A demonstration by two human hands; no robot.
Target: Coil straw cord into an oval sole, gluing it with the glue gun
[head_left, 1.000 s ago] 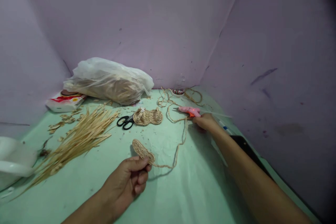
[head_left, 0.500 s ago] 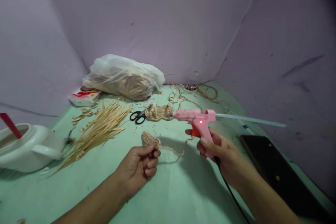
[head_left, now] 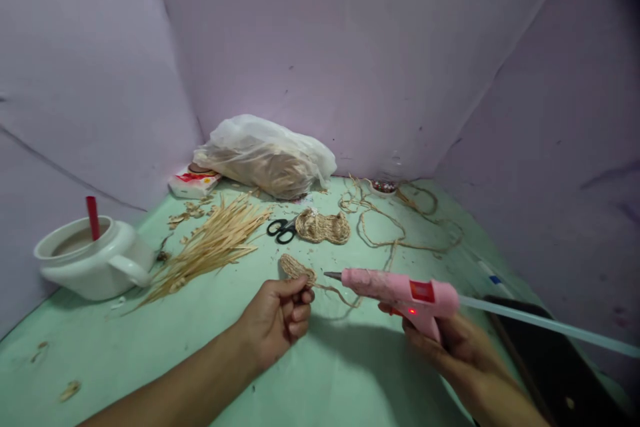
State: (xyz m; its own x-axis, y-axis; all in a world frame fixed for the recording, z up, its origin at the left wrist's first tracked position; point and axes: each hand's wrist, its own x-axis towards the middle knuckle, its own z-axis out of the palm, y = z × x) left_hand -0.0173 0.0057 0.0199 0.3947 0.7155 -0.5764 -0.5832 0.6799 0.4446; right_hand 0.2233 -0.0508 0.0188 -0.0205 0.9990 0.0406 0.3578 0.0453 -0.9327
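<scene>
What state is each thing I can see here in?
Pink glue gun: held in the right hand, red light lit, glue stick protruding behind.
Small woven piece: pinched in the left hand.
Larger woven piece: lying down.
Scissors: lying down, blades mostly hidden.
White pot: uncovered, red stick inside.
Plastic bag: bulging.
Straw strips: loose, fanned out.
Twine: loosely looped.

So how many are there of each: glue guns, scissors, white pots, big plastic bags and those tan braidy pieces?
Pink plastic glue gun: 1
Scissors with black looped handles: 1
Rounded white pot with a handle: 1
Big whitish see-through plastic bag: 1
Tan coiled-braid pieces: 2, one held in the left hand
Total: 6
</scene>
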